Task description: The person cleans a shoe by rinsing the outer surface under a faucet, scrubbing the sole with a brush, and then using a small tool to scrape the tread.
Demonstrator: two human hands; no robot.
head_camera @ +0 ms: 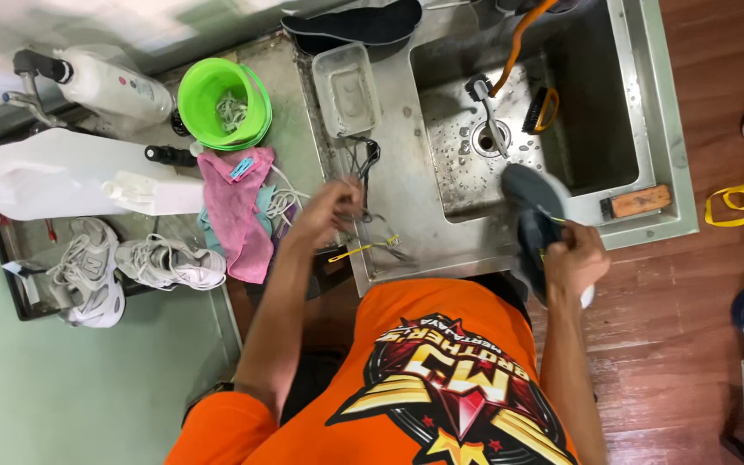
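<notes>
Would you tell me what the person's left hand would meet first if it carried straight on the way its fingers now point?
Probably the wire hangers lying on the steel counter: the left hand points up the picture toward them and may already touch them. Beyond lies the clear plastic tub. Depth is uncertain.

We are in a shoe-washing corner: steel sink (647, 129) with brushes (540, 108), white sneakers (131, 267) on a tray, detergent jugs (62, 176).
</notes>
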